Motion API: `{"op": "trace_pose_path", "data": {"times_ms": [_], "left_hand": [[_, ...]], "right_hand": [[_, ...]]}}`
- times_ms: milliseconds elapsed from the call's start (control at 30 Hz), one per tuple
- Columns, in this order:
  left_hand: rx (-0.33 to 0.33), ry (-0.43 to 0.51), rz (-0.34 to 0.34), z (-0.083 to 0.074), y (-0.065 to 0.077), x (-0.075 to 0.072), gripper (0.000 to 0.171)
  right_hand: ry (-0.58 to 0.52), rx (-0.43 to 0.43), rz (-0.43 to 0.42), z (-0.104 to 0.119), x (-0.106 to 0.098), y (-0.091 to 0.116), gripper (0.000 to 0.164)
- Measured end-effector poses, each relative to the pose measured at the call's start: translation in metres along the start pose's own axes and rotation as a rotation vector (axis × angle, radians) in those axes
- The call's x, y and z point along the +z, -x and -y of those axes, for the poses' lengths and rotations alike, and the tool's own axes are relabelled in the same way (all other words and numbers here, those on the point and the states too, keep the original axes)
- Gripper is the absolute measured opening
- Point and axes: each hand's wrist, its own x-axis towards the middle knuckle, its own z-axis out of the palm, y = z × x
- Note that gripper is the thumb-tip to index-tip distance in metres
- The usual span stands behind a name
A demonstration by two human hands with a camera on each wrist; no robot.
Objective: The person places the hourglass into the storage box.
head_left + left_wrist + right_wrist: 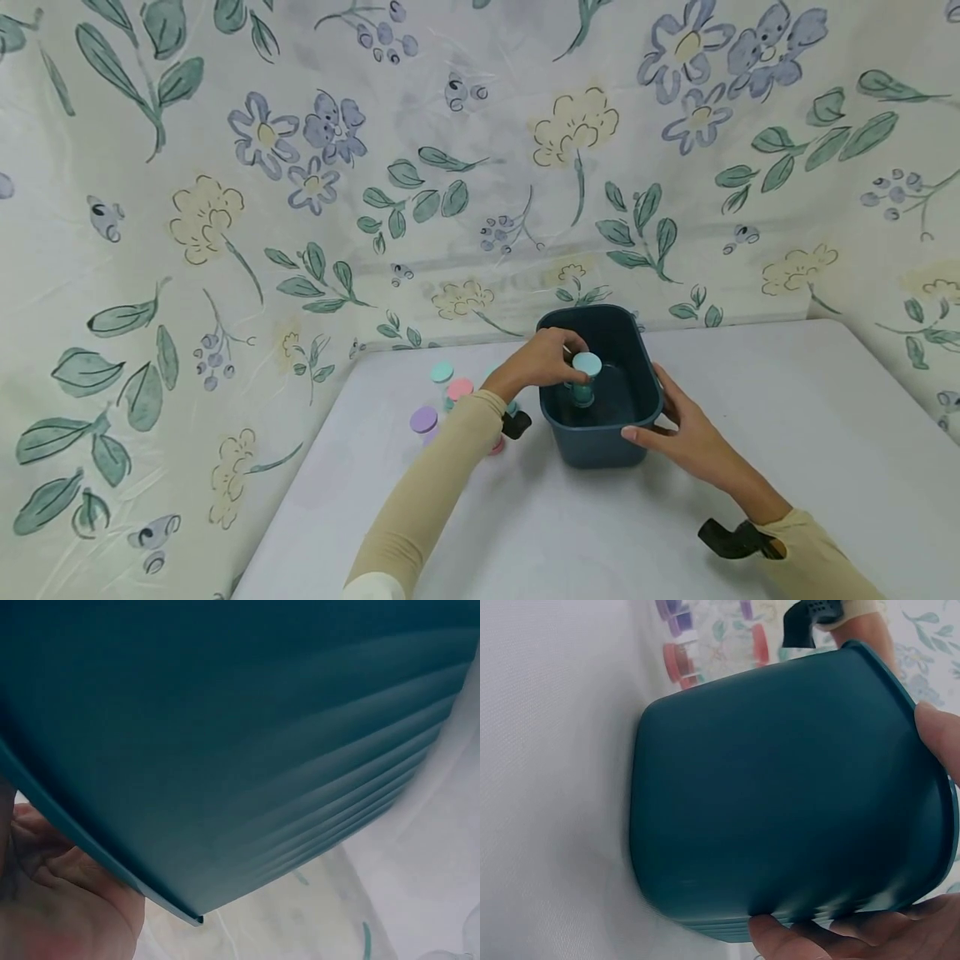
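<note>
A dark teal bin (600, 446) stands on the white table. Over its opening, my left hand (546, 360) pinches a clear sand timer with pale teal end caps (587, 364); its lower end is down inside the bin. In the left wrist view the bin's ribbed wall (285, 765) fills most of the picture, and the timer is hidden. My right hand (693, 437) grips the bin's right side, thumb at the near rim and fingers along the outer wall. The right wrist view shows those fingers (787, 945) against the bin.
Left of the bin, partly behind my left forearm, stand several more sand timers, with a purple cap (423, 419), a pink cap (460, 388) and a teal cap (442, 372). A flowered cloth (465, 208) hangs behind the table (787, 400).
</note>
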Motion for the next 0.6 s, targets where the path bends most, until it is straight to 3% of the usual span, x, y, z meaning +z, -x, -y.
{"op": "trace_pose_path", "data": {"times_ms": [267, 467, 600], "left_hand": [[-0.023, -0.055, 0.011, 0.0, 0.003, 0.0, 0.04], [0.001, -0.104, -0.003, 0.002, 0.004, 0.001, 0.037], [0.014, -0.137, -0.007, 0.0, 0.004, 0.002, 0.038]], "right_hand": [[-0.009, -0.005, 0.006, 0.001, 0.002, 0.0, 0.104], [-0.025, -0.045, 0.01, -0.002, 0.008, 0.0, 0.099], [-0.003, -0.028, 0.011, -0.003, 0.01, 0.0, 0.101]]}}
